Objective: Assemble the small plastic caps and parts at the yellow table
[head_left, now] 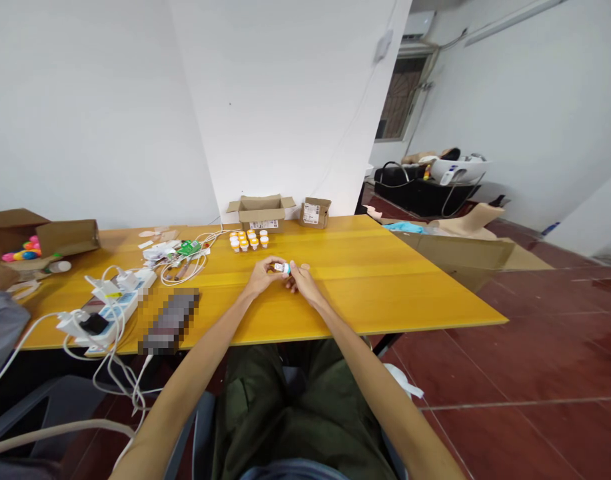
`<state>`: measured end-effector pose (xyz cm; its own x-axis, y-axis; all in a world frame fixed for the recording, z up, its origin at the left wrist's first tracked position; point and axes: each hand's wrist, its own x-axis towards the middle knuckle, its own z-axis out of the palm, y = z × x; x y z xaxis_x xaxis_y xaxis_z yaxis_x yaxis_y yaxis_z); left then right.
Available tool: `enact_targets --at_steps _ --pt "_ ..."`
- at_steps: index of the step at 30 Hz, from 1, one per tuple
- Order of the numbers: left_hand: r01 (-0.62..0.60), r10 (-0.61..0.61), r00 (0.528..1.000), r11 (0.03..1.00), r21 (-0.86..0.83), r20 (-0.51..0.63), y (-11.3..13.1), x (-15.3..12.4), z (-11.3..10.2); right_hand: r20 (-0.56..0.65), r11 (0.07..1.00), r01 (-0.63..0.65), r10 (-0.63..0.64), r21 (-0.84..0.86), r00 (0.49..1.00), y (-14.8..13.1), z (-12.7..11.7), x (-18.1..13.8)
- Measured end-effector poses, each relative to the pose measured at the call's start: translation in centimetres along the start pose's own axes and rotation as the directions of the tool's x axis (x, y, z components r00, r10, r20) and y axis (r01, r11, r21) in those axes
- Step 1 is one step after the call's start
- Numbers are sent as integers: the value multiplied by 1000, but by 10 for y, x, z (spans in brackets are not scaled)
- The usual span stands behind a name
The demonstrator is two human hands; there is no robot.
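Above the middle of the yellow table (375, 287), my left hand (263, 275) is closed around a small white bottle (280, 267) with dark print on its side. The bottle lies sideways, and a teal band, perhaps its cap, shows at the right end. My right hand (301, 280) has its thumb and fingers closed at that teal end. Part of the bottle is hidden by the fingers. Farther back stands a group of several small bottles (244, 245) with white and orange tops.
An open cardboard box (262, 217) and a smaller box (315, 213) stand by the wall. Leftward lie a power strip (122, 310) with tangled cables, a blurred-out phone (171, 321) and a box of coloured balls (68, 238). The table's right edge borders a large carton (452, 260).
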<state>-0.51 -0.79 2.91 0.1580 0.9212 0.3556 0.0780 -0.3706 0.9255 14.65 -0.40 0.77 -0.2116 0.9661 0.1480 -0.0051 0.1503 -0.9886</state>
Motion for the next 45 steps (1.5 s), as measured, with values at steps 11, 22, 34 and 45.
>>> enact_targets --at_steps 11,22,34,45 --pt "-11 11 1000 1000 9 -12 0 0 -1 -29 1000 17 -17 -15 999 0 2 0" --pt "-5 5 1000 1000 6 -15 1 0 0 -48 997 61 -63 -36 997 5 3 1" --pt "-12 13 1000 1000 18 -23 2 0 0 -62 999 41 -40 2 997 0 3 -1" --pt "3 -2 999 1000 26 -33 6 0 0 -19 1000 -14 14 -18 1000 2 1 0"
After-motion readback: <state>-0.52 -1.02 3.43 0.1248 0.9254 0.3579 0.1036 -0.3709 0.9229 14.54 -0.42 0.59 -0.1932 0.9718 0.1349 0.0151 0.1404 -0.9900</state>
